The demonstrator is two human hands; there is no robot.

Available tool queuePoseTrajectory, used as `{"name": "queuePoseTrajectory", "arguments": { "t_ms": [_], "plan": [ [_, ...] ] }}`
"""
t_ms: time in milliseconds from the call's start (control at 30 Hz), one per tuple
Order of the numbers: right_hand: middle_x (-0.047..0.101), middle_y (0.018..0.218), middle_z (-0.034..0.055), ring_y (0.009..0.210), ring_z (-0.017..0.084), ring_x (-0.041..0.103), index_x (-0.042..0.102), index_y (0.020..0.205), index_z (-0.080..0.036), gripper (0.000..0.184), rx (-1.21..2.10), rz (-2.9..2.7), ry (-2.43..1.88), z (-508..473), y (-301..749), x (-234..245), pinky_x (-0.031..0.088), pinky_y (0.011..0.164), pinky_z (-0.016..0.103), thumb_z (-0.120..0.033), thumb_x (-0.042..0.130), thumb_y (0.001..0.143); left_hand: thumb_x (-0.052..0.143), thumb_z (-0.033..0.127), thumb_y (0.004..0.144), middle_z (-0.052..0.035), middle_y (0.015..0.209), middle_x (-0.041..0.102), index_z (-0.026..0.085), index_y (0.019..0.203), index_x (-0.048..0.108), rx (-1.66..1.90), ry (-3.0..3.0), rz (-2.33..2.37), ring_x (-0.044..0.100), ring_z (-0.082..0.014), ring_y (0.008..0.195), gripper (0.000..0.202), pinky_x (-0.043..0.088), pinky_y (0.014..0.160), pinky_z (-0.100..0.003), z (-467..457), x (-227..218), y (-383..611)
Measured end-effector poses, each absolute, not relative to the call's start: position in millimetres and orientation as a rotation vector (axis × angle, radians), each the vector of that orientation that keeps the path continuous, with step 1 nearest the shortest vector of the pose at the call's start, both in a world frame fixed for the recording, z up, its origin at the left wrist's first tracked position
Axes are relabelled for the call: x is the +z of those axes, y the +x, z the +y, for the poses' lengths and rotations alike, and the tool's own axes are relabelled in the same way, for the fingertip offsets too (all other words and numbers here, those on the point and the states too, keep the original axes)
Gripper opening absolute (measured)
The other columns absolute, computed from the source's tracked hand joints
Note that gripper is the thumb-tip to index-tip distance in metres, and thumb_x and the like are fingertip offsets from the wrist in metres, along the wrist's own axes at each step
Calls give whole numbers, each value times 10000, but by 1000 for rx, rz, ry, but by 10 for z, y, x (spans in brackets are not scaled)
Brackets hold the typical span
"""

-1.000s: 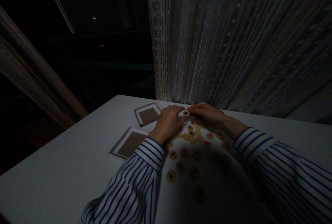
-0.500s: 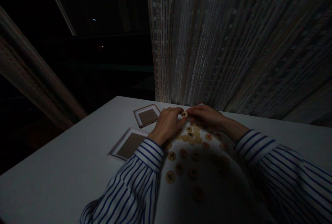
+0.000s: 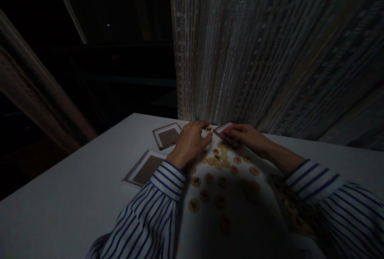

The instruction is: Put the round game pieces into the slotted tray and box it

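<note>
Left hand (image 3: 189, 142): thumb and forefinger pinch one xiangqi piece (image 3: 209, 130), a pale disc with a black character facing the wearer. Right hand (image 3: 249, 137): apart from that piece, fingers bent and drawn together, tips at a brown-rimmed shallow tray (image 3: 224, 126) just beyond them. Light poor there; cannot tell whether the right fingertips grip anything.

Between and below the hands: a cluster of loose discs (image 3: 219, 164), some touching, on the white table (image 3: 75, 179). Scattered nearer the wearer, between the forearms: single discs marked in black or red, the nearest in shadow. Further discs (image 3: 290, 206) below the right cuff.

Left of left hand: second brown-rimmed tray (image 3: 168, 136); nearer the wearer, beside the left cuff, a pale-rimmed tray (image 3: 147, 170). Beyond both hands: string curtain (image 3: 222, 51).
</note>
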State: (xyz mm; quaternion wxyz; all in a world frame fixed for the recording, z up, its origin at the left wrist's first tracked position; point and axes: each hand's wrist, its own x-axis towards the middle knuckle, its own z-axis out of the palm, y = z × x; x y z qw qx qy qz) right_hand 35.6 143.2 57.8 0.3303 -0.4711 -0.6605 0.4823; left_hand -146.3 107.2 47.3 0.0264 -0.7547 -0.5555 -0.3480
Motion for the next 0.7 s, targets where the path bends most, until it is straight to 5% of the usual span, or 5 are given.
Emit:
{"name": "queuePoseTrajectory", "arguments": {
  "t_ms": [700],
  "plan": [
    [683,785,62,728,195,593,664,723,-203,370,700,-1785,-1379,589,1363,695,461,713,322,-556,571,664,578,284,769,-37,894,650,169,980,601,-1238,-2440,-1508,578,-171,819,242,447,780,-320,903,572,-1263]
  ]
}}
